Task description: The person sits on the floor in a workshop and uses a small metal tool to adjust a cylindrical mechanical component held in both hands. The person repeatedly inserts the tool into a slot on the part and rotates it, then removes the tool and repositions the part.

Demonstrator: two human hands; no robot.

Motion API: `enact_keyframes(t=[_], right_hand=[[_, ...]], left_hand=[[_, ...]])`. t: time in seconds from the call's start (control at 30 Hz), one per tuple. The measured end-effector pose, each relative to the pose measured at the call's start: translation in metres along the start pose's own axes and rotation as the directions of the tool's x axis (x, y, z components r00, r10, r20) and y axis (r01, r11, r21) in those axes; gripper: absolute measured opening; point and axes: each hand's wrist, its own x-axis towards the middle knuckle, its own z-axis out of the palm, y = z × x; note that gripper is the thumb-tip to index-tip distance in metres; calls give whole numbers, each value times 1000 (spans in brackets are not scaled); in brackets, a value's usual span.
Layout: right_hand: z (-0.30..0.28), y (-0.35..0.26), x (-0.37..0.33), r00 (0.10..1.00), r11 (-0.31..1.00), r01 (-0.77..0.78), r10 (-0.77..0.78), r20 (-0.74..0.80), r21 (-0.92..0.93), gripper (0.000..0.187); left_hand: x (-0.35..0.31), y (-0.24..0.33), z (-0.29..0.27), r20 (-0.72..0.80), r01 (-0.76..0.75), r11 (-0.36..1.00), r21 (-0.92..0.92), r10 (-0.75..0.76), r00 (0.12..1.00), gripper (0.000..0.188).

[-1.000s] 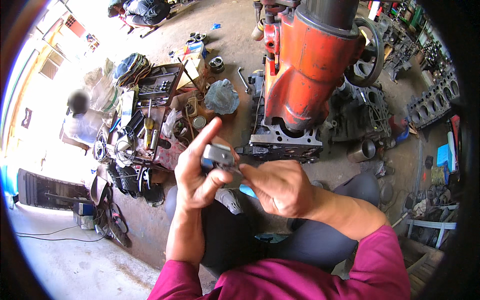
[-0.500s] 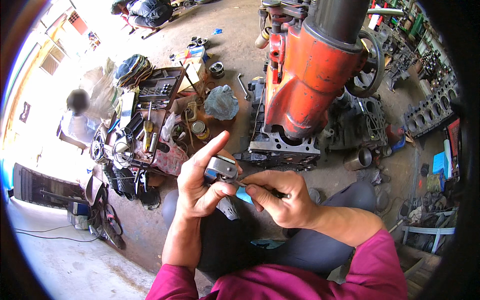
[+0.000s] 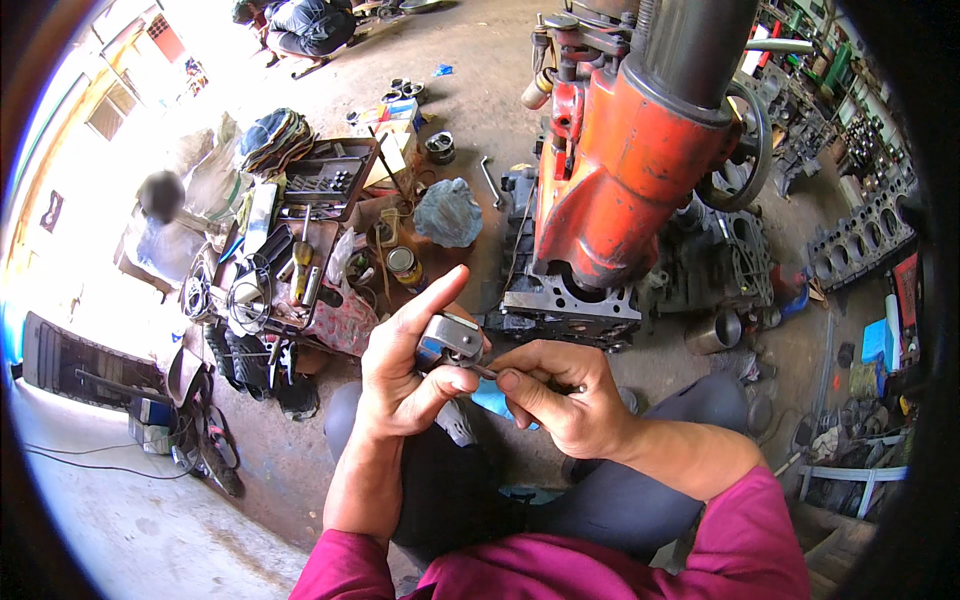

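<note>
My left hand [image 3: 405,375] is closed around a small silver, rounded metal device [image 3: 452,338] with a blue patch on its side. Its index finger points up past the device, and the thumb presses near the lower edge. From the right, my right hand [image 3: 565,395] pinches a thin metal piece [image 3: 484,371] between thumb and fingers. The tip of that piece meets the device near my left thumb; its exact kind is hidden by the fingers. Both hands are held above my lap.
Ahead stands a large orange-red machine [image 3: 610,170] over an engine block [image 3: 570,305]. An open toolbox [image 3: 325,180] and a yellow-handled screwdriver [image 3: 301,270] lie to the left, near a can [image 3: 403,265]. More engine parts line the right. A person [image 3: 310,25] crouches at the far left.
The view has shifted slightly, so the surroundings sit a little lower and to the right. Both hands keep nearly the same grip, with the thin piece still against the device.
</note>
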Motion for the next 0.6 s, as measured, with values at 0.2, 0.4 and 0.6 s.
enact_keyframes(t=[0.2,0.4,0.6], right_hand=[[2,-1,0,1000,999,-7,8,-15,52,14],[5,-1,1,996,995,83,-84,-27,-62,14],[-1,-7,8,971,933,-239,236,41,269,19]], left_hand=[[0,-1,-2,2,-11,1000,5,11,1000,89],[2,-1,-1,-5,3,1000,-4,-3,1000,89],[4,-3,4,-103,46,956,-290,-79,992,84]])
